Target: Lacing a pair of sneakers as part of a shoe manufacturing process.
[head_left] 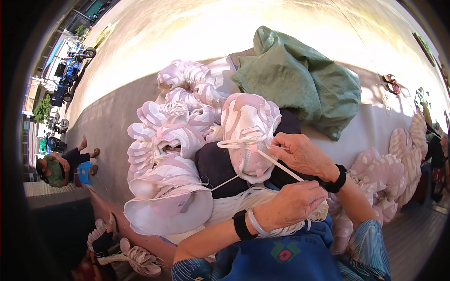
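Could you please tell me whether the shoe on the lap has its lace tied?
Untied: the lace slants from the shoe to the left hand, and no bow shows.

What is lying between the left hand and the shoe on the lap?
In the head view, a white lace runs between the left hand and the shoe, with dark trousers behind it.

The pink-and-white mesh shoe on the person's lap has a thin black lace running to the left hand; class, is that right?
The thin lace is white, not black, as the head view shows; it does run from the pink-and-white mesh shoe to the left hand.
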`<state>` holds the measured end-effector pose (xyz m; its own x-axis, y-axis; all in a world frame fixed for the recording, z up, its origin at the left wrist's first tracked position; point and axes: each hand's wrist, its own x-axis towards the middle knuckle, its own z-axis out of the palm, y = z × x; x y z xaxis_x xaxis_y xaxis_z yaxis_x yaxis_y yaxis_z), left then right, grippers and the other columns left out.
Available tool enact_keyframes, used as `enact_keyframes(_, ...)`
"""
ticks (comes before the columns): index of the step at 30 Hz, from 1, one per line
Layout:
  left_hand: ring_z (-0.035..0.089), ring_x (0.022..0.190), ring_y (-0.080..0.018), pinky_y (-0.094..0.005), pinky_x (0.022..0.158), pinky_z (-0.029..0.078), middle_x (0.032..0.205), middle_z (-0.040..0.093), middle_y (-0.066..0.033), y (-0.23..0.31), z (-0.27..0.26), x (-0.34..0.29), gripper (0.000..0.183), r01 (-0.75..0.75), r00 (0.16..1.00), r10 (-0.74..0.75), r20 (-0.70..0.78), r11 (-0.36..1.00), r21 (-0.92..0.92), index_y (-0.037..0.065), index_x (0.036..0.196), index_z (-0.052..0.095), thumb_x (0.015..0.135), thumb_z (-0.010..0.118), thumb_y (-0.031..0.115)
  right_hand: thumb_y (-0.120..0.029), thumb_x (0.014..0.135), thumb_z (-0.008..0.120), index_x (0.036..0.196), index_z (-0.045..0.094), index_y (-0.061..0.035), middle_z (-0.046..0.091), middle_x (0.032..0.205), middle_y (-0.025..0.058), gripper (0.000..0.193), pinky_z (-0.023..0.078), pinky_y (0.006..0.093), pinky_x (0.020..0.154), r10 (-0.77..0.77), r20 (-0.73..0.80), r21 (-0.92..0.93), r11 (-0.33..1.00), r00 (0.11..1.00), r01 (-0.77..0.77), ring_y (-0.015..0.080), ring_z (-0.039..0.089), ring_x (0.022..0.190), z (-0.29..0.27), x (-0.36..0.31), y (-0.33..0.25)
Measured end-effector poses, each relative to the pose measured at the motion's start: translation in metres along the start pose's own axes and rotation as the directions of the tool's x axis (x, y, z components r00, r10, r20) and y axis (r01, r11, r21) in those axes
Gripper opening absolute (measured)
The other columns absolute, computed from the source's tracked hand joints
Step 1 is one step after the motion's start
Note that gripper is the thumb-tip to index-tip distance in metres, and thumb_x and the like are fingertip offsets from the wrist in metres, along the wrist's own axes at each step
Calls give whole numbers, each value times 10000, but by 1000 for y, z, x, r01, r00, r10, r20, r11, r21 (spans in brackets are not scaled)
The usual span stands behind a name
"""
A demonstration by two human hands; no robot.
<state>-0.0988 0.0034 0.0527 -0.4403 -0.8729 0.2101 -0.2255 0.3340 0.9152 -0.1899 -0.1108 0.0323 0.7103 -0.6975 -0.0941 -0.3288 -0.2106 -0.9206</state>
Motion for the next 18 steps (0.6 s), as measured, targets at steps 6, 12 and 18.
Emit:
enact_keyframes(6, 613, 810, -332, -395, 718, 512, 889, 595, -131, 19, 14, -4, 132, -46, 998, 55, 24, 954, -296, 19, 1000, 619, 886, 655, 75, -284, 878, 654, 780, 616, -16, 607, 696, 200, 288, 460, 414, 577, -73, 85, -162, 983, 994, 86, 377, 613, 647, 30, 2, 20)
enact_keyframes(12, 607, 826, -325, -374, 720, 507, 895, 591, -114, 13, 4, -18, 125, -11, 999, 19, 36, 980, -198, 23, 951, 609, 888, 664, 116, -175, 875, 679, 792, 621, 2, 550, 615, 106, 204, 418, 340, 535, -42, 371, 58, 998, 928, 22, 219, 491, 541, -12, -6, 6)
enact_keyframes(18, 587, 800, -189, -300, 701, 470, 905, 600, -68, -13, -46, -60, 169, 242, 947, -299, -115, 903, -356, 8, 890, 600, 922, 654, 166, -216, 890, 661, 805, 624, -7, 583, 666, 162, 229, 436, 384, 552, 0, 313, -89, 996, 950, 29, 331, 543, 576, -15, -17, 12)
